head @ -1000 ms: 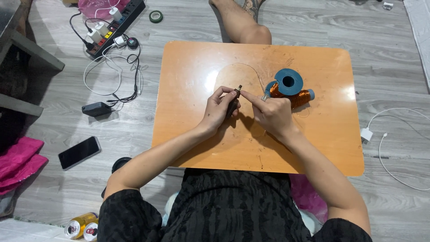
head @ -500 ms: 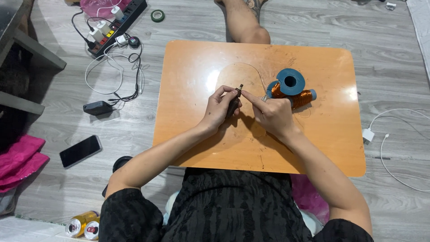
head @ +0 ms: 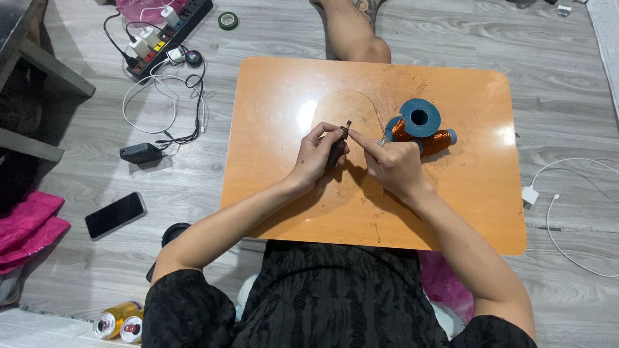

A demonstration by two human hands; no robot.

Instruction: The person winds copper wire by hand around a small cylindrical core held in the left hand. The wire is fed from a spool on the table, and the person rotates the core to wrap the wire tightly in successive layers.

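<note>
Orange low table [head: 290,96] over grey floor. My left hand [head: 316,154] is gripping a small dark rod [head: 337,147] mid-table; my right hand [head: 393,164] is pinching thin copper wire [head: 361,96] at its tip, looping back to the blue spool [head: 420,118]. Best keeping the wire taut, turns tight, side by side.

Seen from above, the left hand [head: 316,154] grips a small dark rod [head: 336,147] over an orange table [head: 290,96], and the right hand [head: 390,164] pinches its upper tip. A thin wire [head: 361,96] loops across the table to a blue spool [head: 419,119] of copper wire just beside the right hand. A phone [head: 116,214], a power strip [head: 171,35] and cans [head: 119,320] lie on the floor.
</note>
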